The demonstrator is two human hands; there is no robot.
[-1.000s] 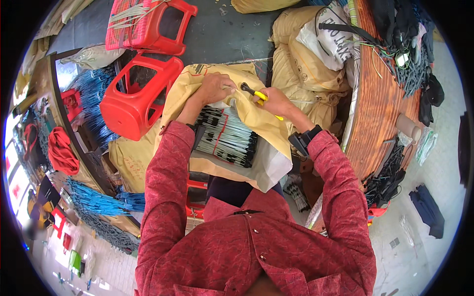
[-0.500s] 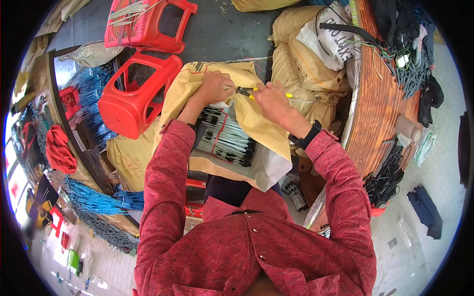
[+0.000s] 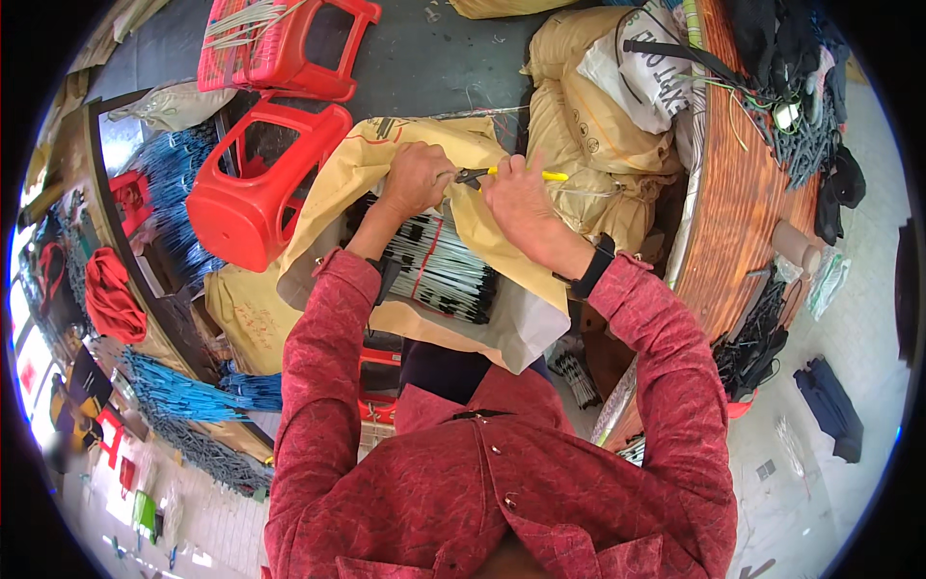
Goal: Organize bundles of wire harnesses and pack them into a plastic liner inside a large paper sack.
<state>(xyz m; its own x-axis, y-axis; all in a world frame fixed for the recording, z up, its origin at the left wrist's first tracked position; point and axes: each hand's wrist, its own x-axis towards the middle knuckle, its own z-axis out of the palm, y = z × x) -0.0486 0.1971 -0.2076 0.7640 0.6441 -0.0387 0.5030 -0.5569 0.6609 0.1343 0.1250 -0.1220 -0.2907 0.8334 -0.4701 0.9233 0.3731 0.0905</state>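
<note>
An open brown paper sack (image 3: 424, 328) stands in front of me, its mouth spread wide. Inside lies a bundle of thin white rods with black ends (image 3: 446, 270), bound by a red strap. My left hand (image 3: 421, 179) is closed at the far rim, pinching the sack's edge. Yellow-handled pliers (image 3: 555, 177) with dark jaws are gripped in my right hand (image 3: 521, 201). The jaws point left and meet the sack's rim close to my left fingers. My fingers partly hide the handles and the exact spot where the jaws touch.
Red plastic stools (image 3: 236, 217) lie at the left, close to the sack. Stuffed brown sacks (image 3: 588, 135) are piled at the far right. Along the right runs a wooden bench (image 3: 728, 212) with dark straps on it. Blue rod bundles (image 3: 183, 193) sit at the left.
The yellow handles have swung closer together in my right hand. Both hands have shifted slightly left, and the sack's left side has spread outward.
</note>
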